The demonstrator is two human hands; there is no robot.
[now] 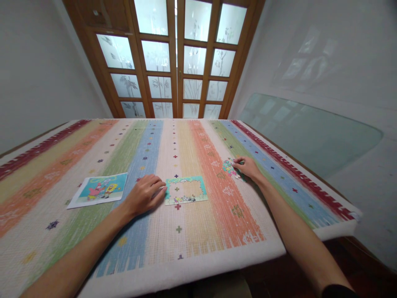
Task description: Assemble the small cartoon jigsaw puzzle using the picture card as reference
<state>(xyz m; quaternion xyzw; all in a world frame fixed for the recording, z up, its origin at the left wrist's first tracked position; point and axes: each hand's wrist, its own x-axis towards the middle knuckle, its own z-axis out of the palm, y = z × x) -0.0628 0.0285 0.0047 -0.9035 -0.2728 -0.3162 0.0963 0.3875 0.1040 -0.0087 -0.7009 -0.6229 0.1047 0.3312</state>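
Observation:
A half-built jigsaw (185,190), only its border assembled with the middle open, lies on the striped cloth (198,231). My left hand (145,195) rests flat beside the frame's left edge, fingertips touching it, fingers loosely curled and holding nothing. My right hand (247,167) reaches to a small pile of loose puzzle pieces (230,169) on the right, with its fingers pinched down among the pieces. What they hold is too small to make out. A reference picture (101,189) of cartoon characters lies to the left of my left hand.
The cloth covers a table whose front edge (186,273) runs near me and whose right edge (310,174) is close to a white wall. Wooden glass-paned doors (178,62) stand behind the table.

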